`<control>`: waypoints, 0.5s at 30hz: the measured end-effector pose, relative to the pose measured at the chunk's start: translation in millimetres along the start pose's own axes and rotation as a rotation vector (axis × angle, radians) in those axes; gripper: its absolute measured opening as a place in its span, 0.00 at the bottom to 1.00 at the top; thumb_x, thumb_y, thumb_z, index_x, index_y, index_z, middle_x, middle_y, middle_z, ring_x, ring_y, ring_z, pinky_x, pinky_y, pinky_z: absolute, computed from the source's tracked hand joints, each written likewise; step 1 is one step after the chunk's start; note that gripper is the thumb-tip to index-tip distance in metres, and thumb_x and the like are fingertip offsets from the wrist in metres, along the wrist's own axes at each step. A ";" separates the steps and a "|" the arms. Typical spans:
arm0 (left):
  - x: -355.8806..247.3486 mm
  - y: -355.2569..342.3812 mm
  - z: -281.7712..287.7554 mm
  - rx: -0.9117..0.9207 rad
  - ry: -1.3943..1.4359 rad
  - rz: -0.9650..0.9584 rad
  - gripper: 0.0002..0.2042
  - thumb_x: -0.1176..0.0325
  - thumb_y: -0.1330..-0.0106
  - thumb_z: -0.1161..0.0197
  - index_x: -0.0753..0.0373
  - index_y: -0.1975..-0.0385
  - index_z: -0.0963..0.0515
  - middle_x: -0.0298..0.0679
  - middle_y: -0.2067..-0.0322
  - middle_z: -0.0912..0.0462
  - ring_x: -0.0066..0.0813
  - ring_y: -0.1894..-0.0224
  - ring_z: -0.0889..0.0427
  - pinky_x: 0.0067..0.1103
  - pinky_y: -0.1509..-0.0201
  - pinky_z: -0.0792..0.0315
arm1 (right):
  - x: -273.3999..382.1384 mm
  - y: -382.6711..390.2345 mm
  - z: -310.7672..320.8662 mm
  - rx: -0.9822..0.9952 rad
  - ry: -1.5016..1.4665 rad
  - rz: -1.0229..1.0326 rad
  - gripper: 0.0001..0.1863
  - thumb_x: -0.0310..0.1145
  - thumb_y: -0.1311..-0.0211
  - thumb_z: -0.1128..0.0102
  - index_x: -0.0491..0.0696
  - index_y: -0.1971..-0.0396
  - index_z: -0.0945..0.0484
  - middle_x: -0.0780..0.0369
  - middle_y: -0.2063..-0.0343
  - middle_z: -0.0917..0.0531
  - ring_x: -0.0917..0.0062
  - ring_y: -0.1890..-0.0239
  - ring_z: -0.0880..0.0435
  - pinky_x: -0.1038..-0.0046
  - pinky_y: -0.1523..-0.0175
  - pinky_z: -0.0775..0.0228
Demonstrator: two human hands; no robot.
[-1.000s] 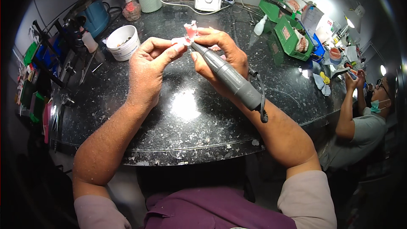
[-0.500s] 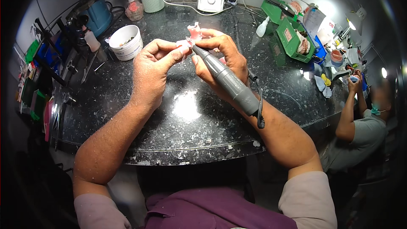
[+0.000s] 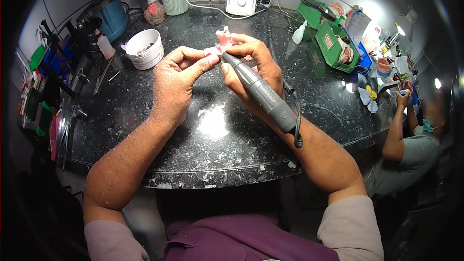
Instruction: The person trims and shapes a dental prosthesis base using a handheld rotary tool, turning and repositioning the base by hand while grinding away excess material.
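Over the middle of the dark bench, a pink denture base (image 3: 223, 37) is held up between both hands. My left hand (image 3: 179, 70) pinches its left side between thumb and fingers. My right hand (image 3: 258, 63) is closed round a dark grey rotary handpiece (image 3: 261, 92), with its nose tilted up and left against or very near the pink piece. Some right fingers also rest behind the denture base. The bur at the handpiece's tip is too small to make out. A thin cord loops down from its rear end. Pale dust speckles my left hand and forearm.
A white tub (image 3: 144, 50) stands left of my left hand. Behind are a woven-pattern cup (image 3: 174, 1), a glass bottle (image 3: 153, 12) and a white control box (image 3: 240, 1). Green cases (image 3: 333, 43) with dental models sit right. A co-worker (image 3: 408, 150) works at the far right.
The denture base and both hands have shifted very slightly to the right. My grip on the piece and on the handpiece looks the same. The co-worker's hands have moved a little.
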State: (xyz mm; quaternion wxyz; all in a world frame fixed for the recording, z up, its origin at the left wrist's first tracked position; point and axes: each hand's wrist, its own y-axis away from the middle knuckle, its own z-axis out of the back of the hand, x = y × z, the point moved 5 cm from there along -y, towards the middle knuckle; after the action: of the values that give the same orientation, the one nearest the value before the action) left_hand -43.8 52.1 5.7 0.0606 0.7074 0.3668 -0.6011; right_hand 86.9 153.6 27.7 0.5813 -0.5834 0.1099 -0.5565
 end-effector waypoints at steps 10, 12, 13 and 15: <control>-2.1 2.5 0.2 -0.018 -0.083 -0.017 0.05 0.77 0.38 0.33 0.68 0.64 0.20 0.42 0.62 0.14 0.22 0.59 0.16 0.18 0.50 0.23 | 9.7 -0.8 -1.3 0.039 0.093 0.166 0.17 0.25 0.47 0.33 0.45 0.56 0.24 0.51 0.45 0.23 0.66 0.41 0.24 0.66 0.39 0.31; -3.0 2.9 0.7 -0.019 -0.089 -0.020 0.05 0.78 0.38 0.33 0.68 0.63 0.20 0.42 0.62 0.14 0.22 0.59 0.16 0.18 0.50 0.23 | 10.8 -1.7 -2.0 0.039 0.104 0.226 0.17 0.25 0.47 0.33 0.45 0.56 0.24 0.51 0.45 0.23 0.66 0.42 0.23 0.67 0.40 0.30; -3.1 3.5 1.0 -0.019 -0.108 -0.016 0.05 0.78 0.38 0.33 0.68 0.64 0.20 0.42 0.62 0.14 0.22 0.59 0.16 0.18 0.50 0.23 | 11.1 -1.7 -1.7 0.039 0.104 0.228 0.17 0.25 0.47 0.33 0.45 0.56 0.24 0.51 0.45 0.23 0.66 0.42 0.23 0.67 0.40 0.30; -3.4 3.8 0.5 -0.021 -0.127 -0.012 0.05 0.78 0.38 0.33 0.68 0.64 0.20 0.42 0.62 0.14 0.22 0.59 0.16 0.18 0.50 0.23 | 10.4 -0.9 -1.8 0.054 0.112 0.208 0.17 0.25 0.47 0.33 0.45 0.56 0.24 0.51 0.45 0.23 0.66 0.42 0.23 0.67 0.39 0.31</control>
State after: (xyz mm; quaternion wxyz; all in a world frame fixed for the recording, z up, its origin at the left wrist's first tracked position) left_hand -41.9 47.6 7.2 0.0874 0.6649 0.3728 -0.6414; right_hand 88.8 144.8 33.3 0.6441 -0.5212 0.1871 -0.5277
